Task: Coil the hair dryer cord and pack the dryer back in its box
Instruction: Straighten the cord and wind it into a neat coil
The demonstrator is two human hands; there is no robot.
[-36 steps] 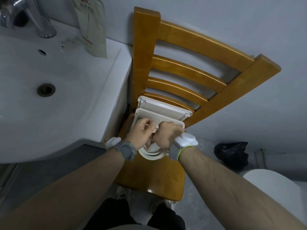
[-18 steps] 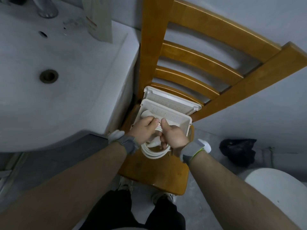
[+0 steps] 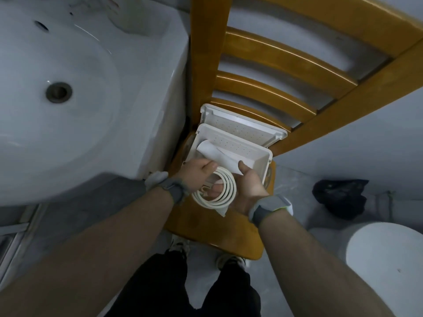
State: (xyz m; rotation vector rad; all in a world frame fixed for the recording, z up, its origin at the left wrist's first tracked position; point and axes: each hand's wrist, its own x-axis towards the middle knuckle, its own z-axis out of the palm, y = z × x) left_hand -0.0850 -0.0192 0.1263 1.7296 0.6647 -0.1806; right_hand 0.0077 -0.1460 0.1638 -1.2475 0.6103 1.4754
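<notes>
I see the white hair dryer [image 3: 219, 157] lying across the open white box [image 3: 263, 156], its barrel angled from the far left corner toward the near right, partly over the box's near edge. Its white cord [image 3: 218, 191] is wound into a flat coil of several loops, resting just in front of the dryer and hanging out past the box's near side. The box itself sits upright with a dotted inner wall, and its matching lid [image 3: 242, 124] leans just behind it, touching the box's far side.
</notes>
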